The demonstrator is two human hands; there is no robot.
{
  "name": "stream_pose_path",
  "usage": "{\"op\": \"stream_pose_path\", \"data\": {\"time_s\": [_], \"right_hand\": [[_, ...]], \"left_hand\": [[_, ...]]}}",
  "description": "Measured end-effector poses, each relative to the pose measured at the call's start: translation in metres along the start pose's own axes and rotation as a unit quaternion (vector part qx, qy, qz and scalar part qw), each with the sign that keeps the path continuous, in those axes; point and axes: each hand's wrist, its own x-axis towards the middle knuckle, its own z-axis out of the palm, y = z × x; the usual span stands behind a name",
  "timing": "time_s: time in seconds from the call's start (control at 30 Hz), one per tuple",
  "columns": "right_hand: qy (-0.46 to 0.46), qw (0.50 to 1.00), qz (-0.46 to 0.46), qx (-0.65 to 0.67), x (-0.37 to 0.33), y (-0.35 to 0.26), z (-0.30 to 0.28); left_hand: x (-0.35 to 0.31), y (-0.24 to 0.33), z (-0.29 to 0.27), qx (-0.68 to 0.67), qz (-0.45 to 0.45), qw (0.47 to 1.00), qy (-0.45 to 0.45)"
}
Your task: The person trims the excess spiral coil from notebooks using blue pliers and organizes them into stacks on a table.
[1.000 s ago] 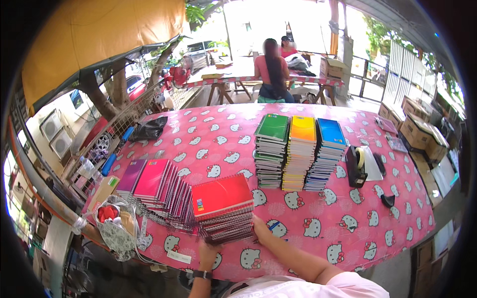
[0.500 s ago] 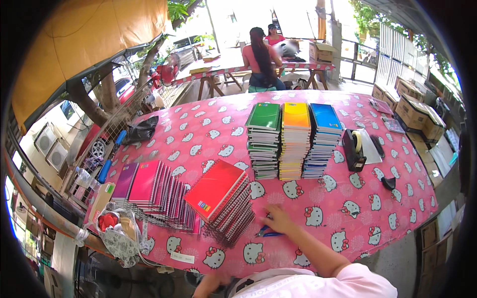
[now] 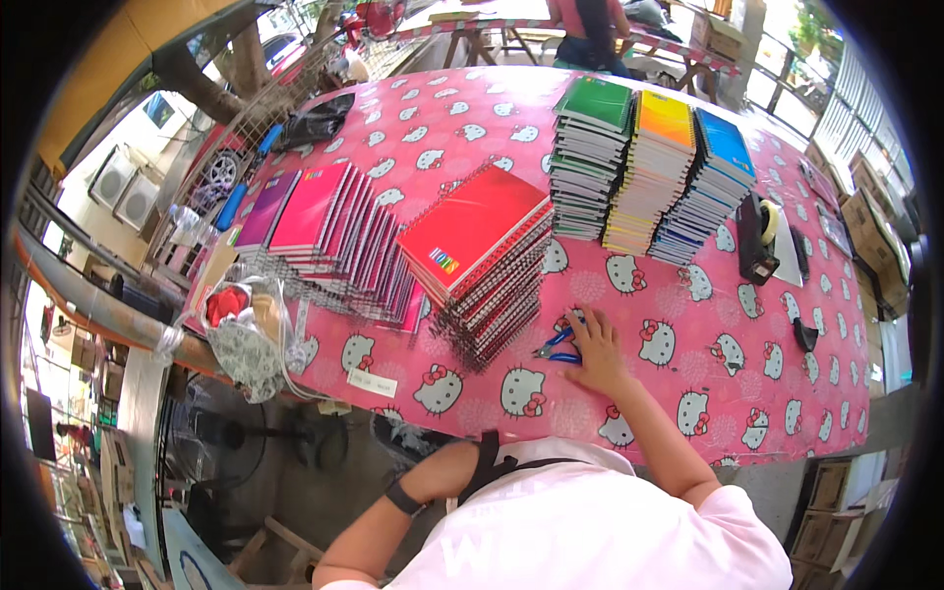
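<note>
Right hand (image 3: 595,354): spread loosely, touching blue-handled metal pliers (image 3: 561,358)
Left hand (image 3: 447,473): part-hidden beside black strap (image 3: 486,460); cannot tell grip

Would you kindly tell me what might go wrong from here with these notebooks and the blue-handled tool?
The red notebook stack looks uneven, so a bump from the nearby right hand might shift it. The blue-handled tool points its tips toward that stack, so pushing it that way could cause scratches. The staggered blue notebook stack might slip if knocked.
</note>
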Motion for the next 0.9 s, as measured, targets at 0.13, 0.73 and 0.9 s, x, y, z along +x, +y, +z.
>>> {"op": "stream_pose_path", "data": {"time_s": [0.13, 0.73, 0.9], "right_hand": [[-0.100, 0.992, -0.064, -0.040, 0.021, 0.015, -0.005], [0.032, 0.652, 0.042, 0.756, 0.027, -0.018, -0.103], [0.103, 0.735, -0.033, 0.670, 0.059, -0.061, -0.133]], "left_hand": [[-0.014, 0.023, -0.064, -0.009, 0.109, 0.981, 0.160], [0.013, 0.087, -0.130, 0.028, 0.058, 0.752, 0.656], [0.005, 0.094, -0.136, 0.087, 0.036, 0.770, 0.631]]}}
